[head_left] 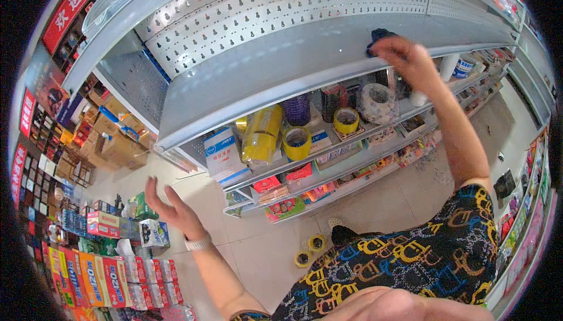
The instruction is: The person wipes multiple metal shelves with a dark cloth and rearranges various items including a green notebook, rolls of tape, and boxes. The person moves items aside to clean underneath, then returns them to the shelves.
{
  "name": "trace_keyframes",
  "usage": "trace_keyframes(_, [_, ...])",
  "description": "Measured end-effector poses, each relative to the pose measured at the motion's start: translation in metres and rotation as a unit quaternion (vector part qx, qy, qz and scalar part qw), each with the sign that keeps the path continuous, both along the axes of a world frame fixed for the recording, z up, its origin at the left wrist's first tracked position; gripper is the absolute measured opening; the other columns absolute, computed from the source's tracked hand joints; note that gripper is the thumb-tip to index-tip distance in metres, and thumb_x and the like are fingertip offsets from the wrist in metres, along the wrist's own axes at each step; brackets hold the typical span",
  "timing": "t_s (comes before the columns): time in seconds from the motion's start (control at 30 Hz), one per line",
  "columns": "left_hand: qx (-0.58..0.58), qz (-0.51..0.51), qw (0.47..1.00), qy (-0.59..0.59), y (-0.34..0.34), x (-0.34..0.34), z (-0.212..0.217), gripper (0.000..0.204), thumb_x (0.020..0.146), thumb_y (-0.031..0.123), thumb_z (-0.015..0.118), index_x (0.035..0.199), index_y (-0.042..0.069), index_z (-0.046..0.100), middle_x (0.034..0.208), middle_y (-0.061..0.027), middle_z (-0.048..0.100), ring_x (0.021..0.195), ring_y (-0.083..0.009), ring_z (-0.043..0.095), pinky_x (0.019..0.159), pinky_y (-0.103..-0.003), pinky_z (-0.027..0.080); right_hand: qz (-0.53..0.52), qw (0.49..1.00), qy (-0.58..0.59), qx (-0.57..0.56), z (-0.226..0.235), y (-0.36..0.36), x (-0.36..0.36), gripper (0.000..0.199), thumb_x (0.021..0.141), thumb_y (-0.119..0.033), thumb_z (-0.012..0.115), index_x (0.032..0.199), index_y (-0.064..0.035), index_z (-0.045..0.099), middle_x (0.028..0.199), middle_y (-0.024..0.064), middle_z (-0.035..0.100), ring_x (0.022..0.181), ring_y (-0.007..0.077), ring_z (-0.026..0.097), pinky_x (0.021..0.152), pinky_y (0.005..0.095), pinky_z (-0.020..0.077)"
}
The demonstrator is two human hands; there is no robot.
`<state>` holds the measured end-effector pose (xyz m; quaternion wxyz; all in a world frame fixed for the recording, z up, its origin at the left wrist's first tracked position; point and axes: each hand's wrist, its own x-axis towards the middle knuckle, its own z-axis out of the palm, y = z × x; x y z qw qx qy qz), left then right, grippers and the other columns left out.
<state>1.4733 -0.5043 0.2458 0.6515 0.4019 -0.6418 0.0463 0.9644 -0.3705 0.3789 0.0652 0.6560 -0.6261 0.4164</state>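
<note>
My right hand [409, 58] reaches out over a grey metal shelf [258, 74] with its fingers closed on a dark cloth [380, 38]. The cloth is bunched up near the right part of the shelf, and the hand hides some of it. Behind the shelf rises a perforated metal back panel [281, 13]. Off to the left, my left hand [183, 214] is raised over the floor with its fingers apart, holding nothing. A pale band circles that wrist.
Below, a shelf holds yellow tape rolls [261, 135], a purple roll [297, 110] and a white-and-blue box [224, 155]. Two tape rolls [316, 242] lie on the floor by my foot. Cardboard boxes [120, 148] stand at left, with packaged goods [105, 277] nearer me.
</note>
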Motion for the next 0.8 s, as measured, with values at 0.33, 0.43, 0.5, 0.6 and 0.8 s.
trace_keyframes(0.33, [-0.024,0.069,0.997,-0.038,-0.110,-0.056,0.008,0.033,0.096,0.020,0.050,0.122,0.000,0.054,0.129,-0.0197,0.048,0.126,-0.0338,0.040,0.105,-0.044,0.031,-0.023,0.975,0.130,0.180,0.008,-0.090,-0.161,0.018,0.084,-0.018,0.066,0.099,-0.0075,0.066,0.096,0.0106,0.069,0.093,0.0259,0.064,0.086,0.0373,0.0493])
trace_keyframes(0.43, [-0.010,0.071,0.997,-0.022,-0.118,-0.056,0.001,0.029,0.097,0.021,0.046,0.116,0.000,0.055,0.126,-0.0200,0.047,0.122,-0.0323,0.042,0.101,-0.043,0.034,0.019,0.981,0.091,0.168,0.015,-0.121,-0.175,0.017,0.082,-0.010,0.066,0.099,-0.0068,0.065,0.095,0.0079,0.069,0.090,0.0194,0.064,0.085,0.0327,0.0493])
trace_keyframes(0.5, [-0.009,0.060,0.998,-0.002,-0.118,-0.058,-0.001,0.027,0.097,0.020,0.047,0.113,0.001,0.056,0.124,-0.0192,0.048,0.119,-0.0316,0.043,0.100,-0.043,0.035,0.030,0.985,0.075,0.154,0.021,-0.144,-0.185,0.016,0.086,-0.008,0.063,0.101,-0.0066,0.064,0.103,0.0080,0.066,0.094,0.0173,0.062,0.085,0.0299,0.0486])
trace_keyframes(0.6, [-0.010,0.060,0.998,0.015,-0.121,-0.069,0.003,0.022,0.096,0.018,0.047,0.108,0.001,0.056,0.120,-0.0178,0.048,0.116,-0.0306,0.044,0.099,-0.043,0.036,0.054,0.994,-0.051,0.083,0.025,-0.191,-0.179,0.019,0.091,-0.013,0.061,0.107,-0.0032,0.062,0.110,0.0103,0.065,0.100,0.0201,0.062,0.088,0.0320,0.0494])
trace_keyframes(0.8, [0.003,0.057,0.998,0.013,-0.121,-0.059,0.001,0.018,0.096,0.015,0.048,0.104,0.001,0.055,0.122,-0.0178,0.047,0.118,-0.0319,0.042,0.100,-0.043,0.034,0.121,0.875,-0.460,0.088,0.042,-0.310,-0.117,0.029,0.094,-0.017,0.056,0.114,0.0035,0.058,0.117,0.0180,0.062,0.106,0.0266,0.063,0.092,0.0358,0.0518])
